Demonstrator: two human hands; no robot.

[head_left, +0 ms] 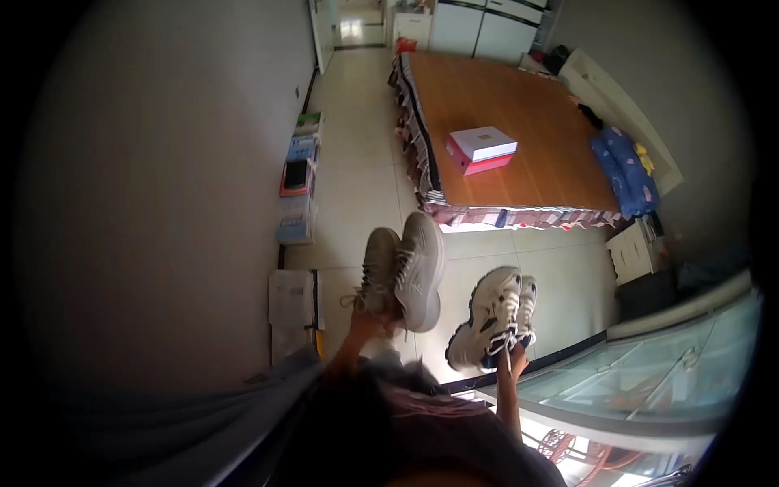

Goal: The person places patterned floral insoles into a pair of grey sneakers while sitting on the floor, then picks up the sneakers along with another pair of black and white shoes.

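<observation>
My left hand (367, 326) grips a pair of light grey-beige lace-up shoes (419, 272) by their heel ends, held up over the floor with the toes pointing away from me. To the right, my right hand (513, 361) is closed on a pair of white chunky sneakers (492, 312) with dark trim, also by the heel ends. The two pairs hang apart from each other. Beyond them, a pink box with a white lid (483, 148) rests closed on the brown bed surface (519, 97).
Boxes and packages (298, 183) line the left wall. A blue patterned pillow (625, 170) lies by the headboard, with a white nightstand (631, 253) beside it. A glass-panelled door or cabinet (649, 373) stands at the lower right. White wardrobes (479, 31) stand behind the bed.
</observation>
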